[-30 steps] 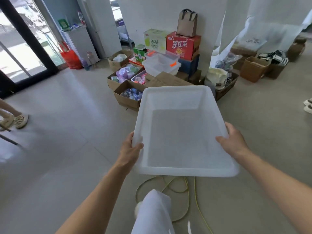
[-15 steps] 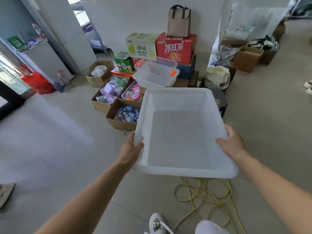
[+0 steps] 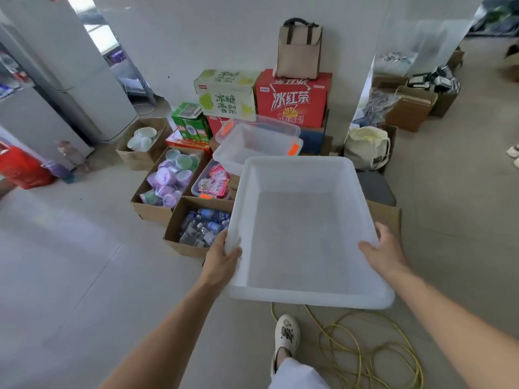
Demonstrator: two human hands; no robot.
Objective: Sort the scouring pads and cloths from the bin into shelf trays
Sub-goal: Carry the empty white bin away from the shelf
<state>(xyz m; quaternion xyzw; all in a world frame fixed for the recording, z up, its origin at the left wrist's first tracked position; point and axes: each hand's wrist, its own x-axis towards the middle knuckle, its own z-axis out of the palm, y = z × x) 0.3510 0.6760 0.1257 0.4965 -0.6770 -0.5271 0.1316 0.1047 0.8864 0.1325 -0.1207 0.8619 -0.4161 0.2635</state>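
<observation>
Fingers (image 3: 233, 251) of the left hand (image 3: 220, 259) wrap the left rim of a large white translucent plastic bin (image 3: 300, 163); right hand (image 3: 386, 252) grips the right rim, thumb inside. Bin held off the floor (image 3: 84, 276), frame centre. Cardboard box of bottles (image 3: 200, 227) at its 9 o'clock, yellow cable coil (image 3: 365, 346) at 5.

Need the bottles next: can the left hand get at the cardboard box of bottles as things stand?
Probably not yet: the left hand grips the white bin, shared with the right hand. The box of bottles lies open just beyond; freeing that hand should suffice.
</observation>
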